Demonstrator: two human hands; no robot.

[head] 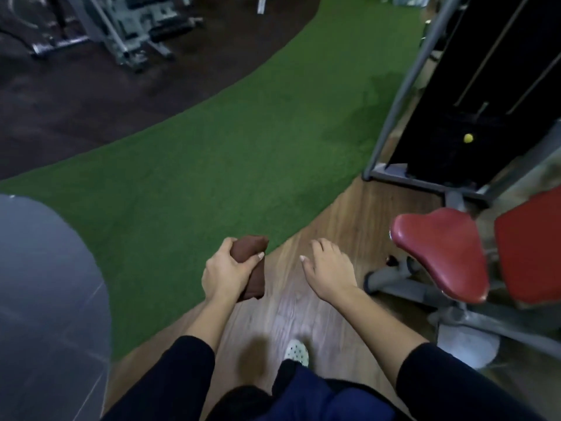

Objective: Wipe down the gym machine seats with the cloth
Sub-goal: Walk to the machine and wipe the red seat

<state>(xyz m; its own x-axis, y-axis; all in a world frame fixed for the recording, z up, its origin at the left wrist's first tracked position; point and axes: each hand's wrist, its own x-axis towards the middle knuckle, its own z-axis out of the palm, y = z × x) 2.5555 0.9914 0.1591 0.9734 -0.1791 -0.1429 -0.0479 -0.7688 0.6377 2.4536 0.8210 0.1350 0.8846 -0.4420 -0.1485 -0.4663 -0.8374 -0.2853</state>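
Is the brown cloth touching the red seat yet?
Apart. Head view: the brown cloth sits folded in the left hand, wood floor showing between it and the red seat.

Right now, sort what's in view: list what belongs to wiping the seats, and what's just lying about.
For the job:
- brown cloth, folded, held in the left hand
- red seat
- red back pad
- right hand, open and empty

Not part of it:
- yellow ball by the weight stack
- grey machine across the green turf
- grey round surface
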